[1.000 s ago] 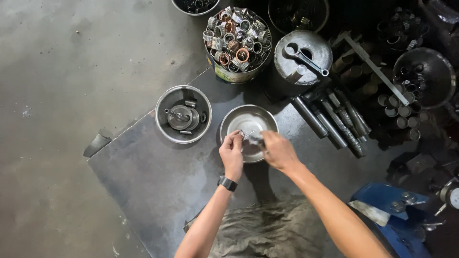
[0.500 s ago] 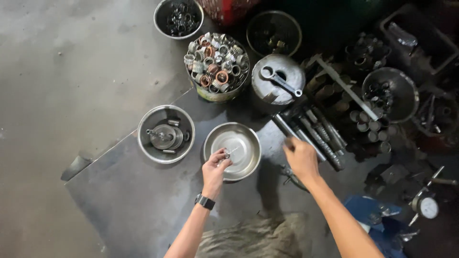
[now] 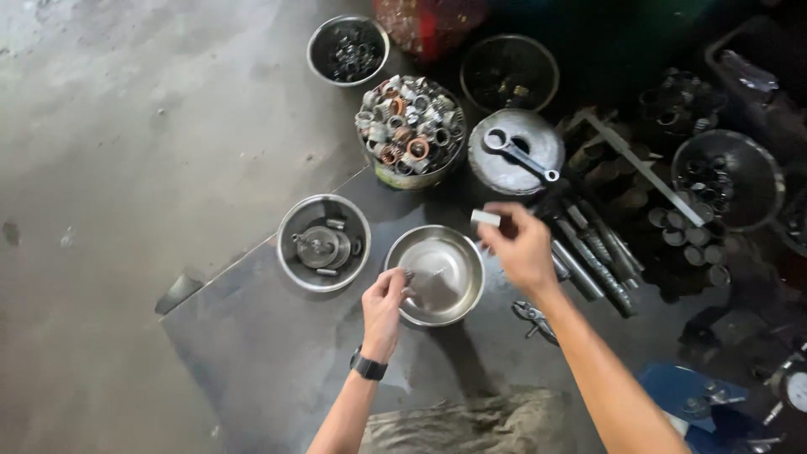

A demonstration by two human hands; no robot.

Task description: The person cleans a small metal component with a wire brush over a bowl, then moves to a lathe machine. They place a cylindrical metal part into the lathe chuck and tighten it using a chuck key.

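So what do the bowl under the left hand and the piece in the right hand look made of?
The bowl looks like bare polished metal, probably steel: silvery, with bright reflections. The short cylinder pinched by the right hand looks like pale, dull metal, though it is too small to be sure.

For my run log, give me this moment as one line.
left hand: pinches small dark part at steel bowl rim | right hand: holds small pale cylinder above metal rods
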